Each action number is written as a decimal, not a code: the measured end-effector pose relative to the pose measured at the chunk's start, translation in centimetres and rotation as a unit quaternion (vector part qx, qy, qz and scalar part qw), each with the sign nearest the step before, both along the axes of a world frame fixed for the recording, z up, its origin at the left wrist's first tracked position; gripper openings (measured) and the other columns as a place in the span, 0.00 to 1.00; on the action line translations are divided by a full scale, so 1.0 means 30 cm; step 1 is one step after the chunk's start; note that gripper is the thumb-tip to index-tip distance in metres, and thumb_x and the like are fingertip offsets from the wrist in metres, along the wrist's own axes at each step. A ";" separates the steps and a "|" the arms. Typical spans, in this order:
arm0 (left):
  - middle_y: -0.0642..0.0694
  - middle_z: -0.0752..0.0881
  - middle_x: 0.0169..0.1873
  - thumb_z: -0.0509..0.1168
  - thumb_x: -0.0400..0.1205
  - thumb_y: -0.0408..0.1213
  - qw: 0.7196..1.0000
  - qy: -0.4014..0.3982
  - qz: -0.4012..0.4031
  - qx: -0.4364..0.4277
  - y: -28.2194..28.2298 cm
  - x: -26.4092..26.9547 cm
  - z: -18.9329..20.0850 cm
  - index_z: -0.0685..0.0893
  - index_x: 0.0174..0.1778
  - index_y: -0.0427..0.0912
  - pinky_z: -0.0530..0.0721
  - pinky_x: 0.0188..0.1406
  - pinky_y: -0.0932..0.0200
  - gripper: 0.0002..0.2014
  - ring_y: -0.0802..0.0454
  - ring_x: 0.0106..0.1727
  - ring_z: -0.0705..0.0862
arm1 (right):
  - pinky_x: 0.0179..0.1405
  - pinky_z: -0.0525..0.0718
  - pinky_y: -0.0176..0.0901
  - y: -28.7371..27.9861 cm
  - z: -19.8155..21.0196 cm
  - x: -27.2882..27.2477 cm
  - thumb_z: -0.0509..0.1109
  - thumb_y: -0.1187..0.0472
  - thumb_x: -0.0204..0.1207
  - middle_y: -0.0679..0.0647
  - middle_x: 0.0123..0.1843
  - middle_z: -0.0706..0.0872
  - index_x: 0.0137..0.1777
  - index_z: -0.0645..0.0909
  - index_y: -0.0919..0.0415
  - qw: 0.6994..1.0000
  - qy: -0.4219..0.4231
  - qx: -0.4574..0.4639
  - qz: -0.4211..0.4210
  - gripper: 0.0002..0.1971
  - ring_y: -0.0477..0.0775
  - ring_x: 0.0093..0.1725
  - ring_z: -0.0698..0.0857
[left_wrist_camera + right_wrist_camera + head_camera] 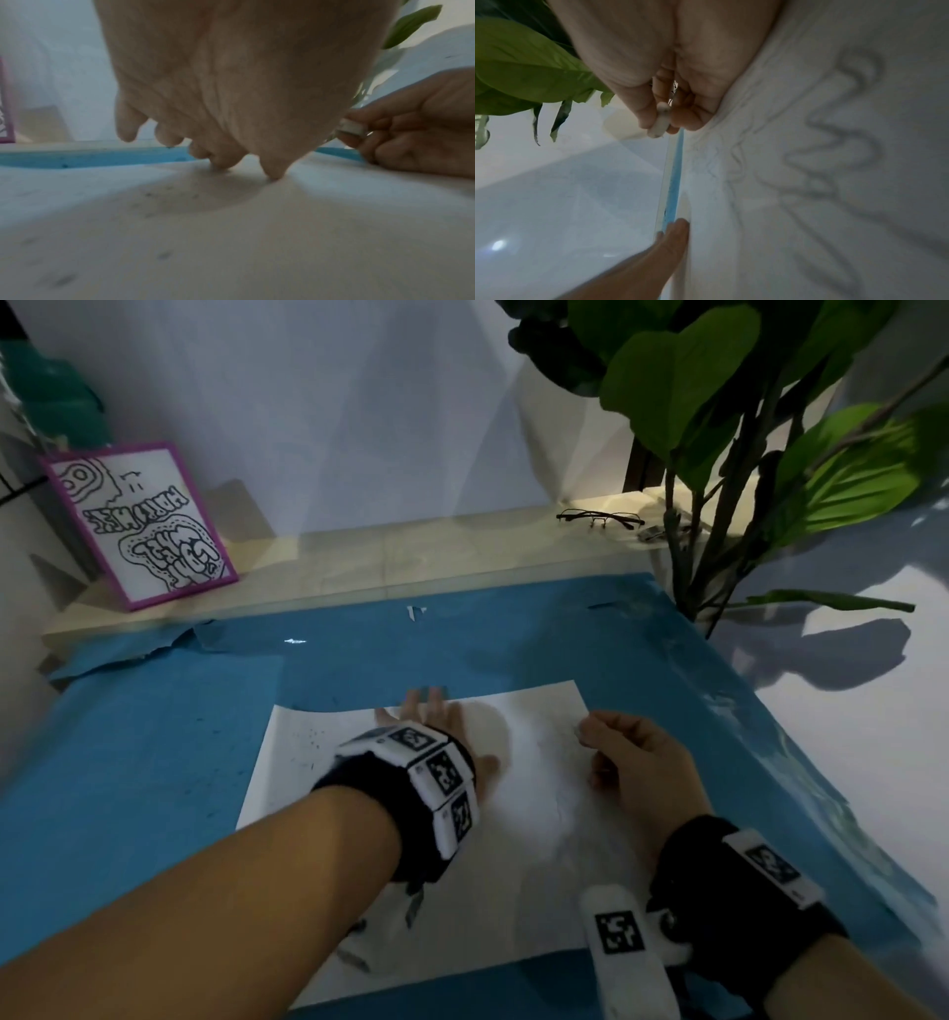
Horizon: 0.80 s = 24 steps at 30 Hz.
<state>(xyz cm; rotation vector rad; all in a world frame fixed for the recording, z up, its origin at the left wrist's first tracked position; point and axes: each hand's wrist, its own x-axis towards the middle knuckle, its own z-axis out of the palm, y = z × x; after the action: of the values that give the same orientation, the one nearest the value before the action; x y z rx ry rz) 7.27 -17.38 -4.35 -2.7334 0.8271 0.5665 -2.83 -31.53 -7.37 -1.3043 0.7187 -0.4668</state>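
A white sheet of paper (513, 839) with faint pencil drawing lies on a blue mat (154, 762). My left hand (431, 716) lies flat on the sheet near its far edge, fingers straight, pressing it down; in the left wrist view the fingertips (273, 174) touch the paper (231, 243). My right hand (626, 757) rests on the sheet's right part and pinches a small white eraser (352, 126) between thumb and fingers. The eraser (659, 121) shows close up in the right wrist view, next to grey pencil lines (834, 152).
A purple-framed doodle picture (138, 526) leans on the wall at the back left on a pale wooden ledge (411, 557). Black glasses (598, 517) lie at the ledge's right end. A large leafy plant (744, 428) stands at the right, beside the mat.
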 end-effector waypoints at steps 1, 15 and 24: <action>0.48 0.40 0.84 0.47 0.85 0.58 0.999 -0.012 -0.046 -0.003 -0.021 -0.026 0.001 0.42 0.84 0.46 0.48 0.79 0.37 0.35 0.43 0.84 0.42 | 0.24 0.79 0.37 0.000 -0.002 0.000 0.73 0.65 0.74 0.53 0.33 0.84 0.44 0.83 0.62 1.000 -0.004 0.005 -0.005 0.02 0.48 0.25 0.77; 0.47 0.34 0.83 0.56 0.74 0.73 0.992 0.099 -0.034 -0.064 -0.080 0.004 -0.031 0.33 0.83 0.45 0.45 0.81 0.39 0.55 0.41 0.84 0.37 | 0.30 0.82 0.39 -0.030 0.053 0.027 0.77 0.65 0.69 0.56 0.33 0.87 0.45 0.87 0.63 0.985 0.107 -0.099 0.094 0.06 0.50 0.27 0.81; 0.51 0.30 0.82 0.58 0.70 0.76 0.992 0.109 -0.010 -0.056 -0.075 0.005 -0.035 0.32 0.82 0.49 0.44 0.76 0.26 0.58 0.45 0.83 0.34 | 0.27 0.77 0.27 -0.120 0.134 0.267 0.81 0.56 0.64 0.51 0.43 0.90 0.42 0.91 0.58 0.825 0.260 -0.397 0.307 0.08 0.43 0.36 0.82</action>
<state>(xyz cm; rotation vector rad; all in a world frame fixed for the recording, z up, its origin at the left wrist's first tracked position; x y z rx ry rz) 7.43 -19.62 -5.39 -2.7947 0.9637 0.8522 5.18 -35.13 -3.36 -2.4063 0.4906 0.1794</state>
